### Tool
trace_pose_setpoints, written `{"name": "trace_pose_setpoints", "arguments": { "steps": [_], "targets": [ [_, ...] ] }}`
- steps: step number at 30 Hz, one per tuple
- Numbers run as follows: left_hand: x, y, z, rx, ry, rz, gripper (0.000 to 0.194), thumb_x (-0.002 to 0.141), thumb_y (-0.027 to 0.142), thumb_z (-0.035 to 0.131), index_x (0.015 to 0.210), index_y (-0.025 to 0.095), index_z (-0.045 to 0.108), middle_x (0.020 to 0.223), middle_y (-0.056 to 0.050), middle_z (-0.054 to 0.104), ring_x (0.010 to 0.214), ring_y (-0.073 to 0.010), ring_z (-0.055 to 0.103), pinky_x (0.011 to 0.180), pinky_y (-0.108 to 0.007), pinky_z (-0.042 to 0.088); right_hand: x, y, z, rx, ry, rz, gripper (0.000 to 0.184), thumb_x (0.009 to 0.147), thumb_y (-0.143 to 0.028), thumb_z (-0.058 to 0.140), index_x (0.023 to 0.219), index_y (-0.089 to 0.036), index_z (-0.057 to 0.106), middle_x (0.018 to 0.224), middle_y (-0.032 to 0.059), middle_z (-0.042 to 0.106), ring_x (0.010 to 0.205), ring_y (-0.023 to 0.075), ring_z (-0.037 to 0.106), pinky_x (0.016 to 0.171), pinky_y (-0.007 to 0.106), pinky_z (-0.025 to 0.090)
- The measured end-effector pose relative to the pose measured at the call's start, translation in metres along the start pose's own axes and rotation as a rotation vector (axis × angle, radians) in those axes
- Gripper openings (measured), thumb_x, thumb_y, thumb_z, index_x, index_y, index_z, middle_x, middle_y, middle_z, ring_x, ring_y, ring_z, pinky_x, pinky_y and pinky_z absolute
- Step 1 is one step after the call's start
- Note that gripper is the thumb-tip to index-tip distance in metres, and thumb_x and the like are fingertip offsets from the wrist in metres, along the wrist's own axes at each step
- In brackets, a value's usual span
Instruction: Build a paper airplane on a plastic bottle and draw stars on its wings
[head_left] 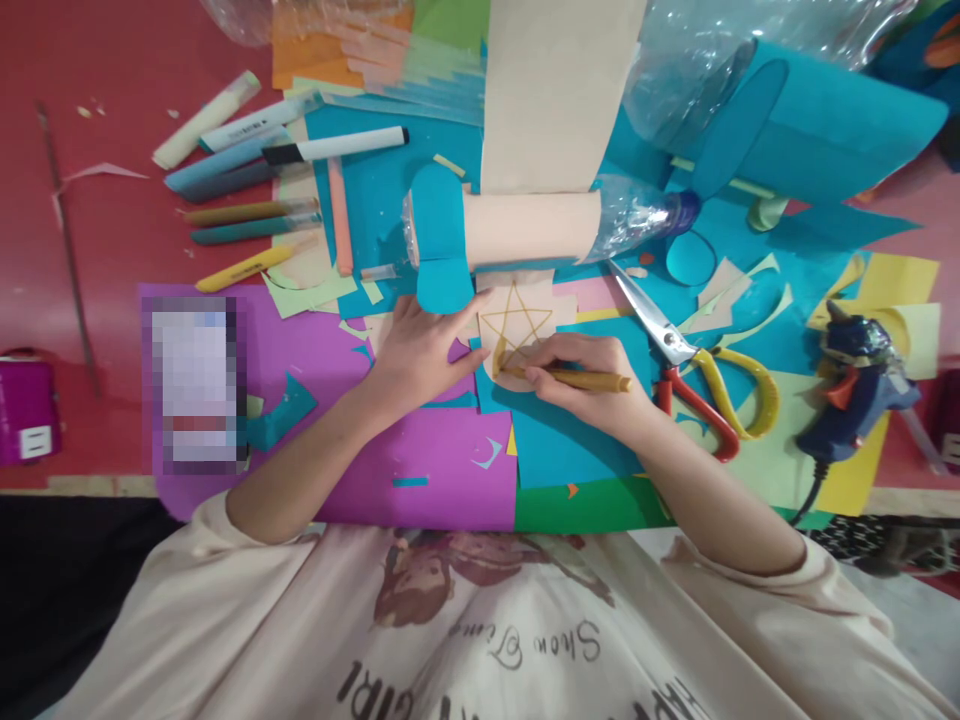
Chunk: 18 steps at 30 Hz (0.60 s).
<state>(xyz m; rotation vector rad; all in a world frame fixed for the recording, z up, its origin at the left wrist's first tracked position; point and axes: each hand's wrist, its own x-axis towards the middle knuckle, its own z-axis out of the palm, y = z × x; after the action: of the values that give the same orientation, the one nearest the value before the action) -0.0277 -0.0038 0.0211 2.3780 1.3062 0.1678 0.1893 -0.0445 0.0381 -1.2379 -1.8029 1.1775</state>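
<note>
My right hand (pixel 589 375) is closed around a mustard-yellow marker (pixel 600 380), whose tip rests near the lower left of a star drawn in outline. The star is on a small beige piece of paper (pixel 517 300), with some colour filled in at its lower left point. My left hand (pixel 424 350) lies with fingers spread, its fingertips at the left edge of that paper. Just beyond the paper, a clear plastic bottle (pixel 637 220) lies on its side, wrapped in beige paper (pixel 532 228), with a blue paper piece (pixel 440 240) at its base end.
Scissors (pixel 679 355) with red and yellow handles lie open right of my right hand. A blue glue gun (pixel 855 390) is further right. Several markers (pixel 247 160) lie at the upper left. A blurred phone (pixel 193 385) is on purple paper (pixel 337 470). Paper scraps are scattered around.
</note>
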Motion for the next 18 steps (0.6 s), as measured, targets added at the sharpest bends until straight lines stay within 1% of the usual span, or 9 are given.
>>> {"name": "trace_pose_setpoints", "arguments": {
  "steps": [5, 8, 12, 15, 18],
  "targets": [
    [0.0004, 0.0005, -0.0006, 0.014, 0.002, 0.01, 0.056, 0.092, 0.041, 0.053, 0.145, 0.024, 0.046, 0.115, -0.011, 0.061, 0.109, -0.0295, 0.057, 0.095, -0.043, 0.042, -0.0007, 0.0028, 0.001, 0.025, 0.091, 0.028, 0.013, 0.085, -0.024, 0.061, 0.073, -0.019, 0.064, 0.07, 0.0014, 0.071, 0.062, 0.0138, 0.065, 0.059, 0.025, 0.05],
    [0.0007, -0.0003, 0.0, 0.014, 0.006, 0.018, 0.056, 0.093, 0.042, 0.052, 0.145, 0.023, 0.046, 0.118, -0.012, 0.061, 0.11, -0.0298, 0.056, 0.094, -0.043, 0.042, -0.0005, 0.0033, 0.0023, 0.041, 0.142, 0.061, 0.013, 0.085, -0.025, 0.062, 0.072, -0.019, 0.063, 0.068, 0.0009, 0.07, 0.06, 0.0138, 0.065, 0.057, 0.025, 0.049],
    [0.0001, -0.0017, 0.0007, 0.012, 0.024, 0.029, 0.056, 0.092, 0.043, 0.053, 0.145, 0.025, 0.046, 0.118, -0.011, 0.061, 0.109, -0.0283, 0.056, 0.094, -0.041, 0.041, 0.0001, 0.0027, 0.0036, 0.046, 0.173, 0.102, 0.013, 0.083, -0.025, 0.064, 0.072, -0.02, 0.063, 0.066, 0.0004, 0.069, 0.058, 0.0133, 0.064, 0.055, 0.024, 0.048],
    [-0.0005, -0.0024, 0.001, 0.023, 0.025, 0.031, 0.056, 0.092, 0.043, 0.052, 0.144, 0.024, 0.046, 0.116, -0.011, 0.061, 0.109, -0.0284, 0.056, 0.093, -0.041, 0.041, -0.0001, 0.0033, 0.0039, 0.058, 0.195, 0.089, 0.012, 0.083, -0.024, 0.064, 0.072, -0.02, 0.063, 0.067, 0.0001, 0.07, 0.057, 0.0122, 0.063, 0.053, 0.023, 0.048],
    [-0.0005, -0.0025, 0.0013, 0.024, 0.031, 0.032, 0.056, 0.092, 0.045, 0.052, 0.144, 0.025, 0.046, 0.113, -0.01, 0.062, 0.107, -0.0276, 0.057, 0.092, -0.04, 0.042, -0.0008, 0.0052, 0.004, 0.061, 0.231, 0.073, 0.011, 0.083, -0.026, 0.064, 0.074, -0.02, 0.064, 0.072, 0.0006, 0.073, 0.06, 0.0126, 0.066, 0.054, 0.023, 0.05]
  ]
}}
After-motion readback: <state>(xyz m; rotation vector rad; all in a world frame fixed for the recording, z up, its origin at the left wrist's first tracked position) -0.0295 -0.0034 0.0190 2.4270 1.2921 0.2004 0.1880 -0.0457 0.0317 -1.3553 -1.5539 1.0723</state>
